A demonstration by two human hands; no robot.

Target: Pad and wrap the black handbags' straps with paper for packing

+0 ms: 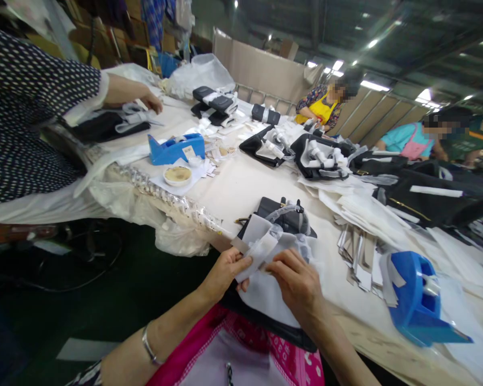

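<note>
A black handbag (284, 214) lies at the table's front edge, partly over my lap, its handle wrapped in clear plastic. A large white sheet (271, 295) covers its near side. My left hand (225, 271) grips a folded piece of white wrapping sheet (257, 252) over the bag, thumb on top. Close beside it, my right hand (298, 279) has its fingers pinched together at the right edge of that wrapping. A small brownish bit shows at the fingertips, too small to name.
Blue tape dispensers stand at right (416, 300) and farther left (177, 149), near a small round dish (177, 175). Strips of card (360, 257) and stacked white sheets (370, 209) lie rightward. Several black bags (322, 155) sit beyond. A co-worker's arm (132, 94) reaches in from the left.
</note>
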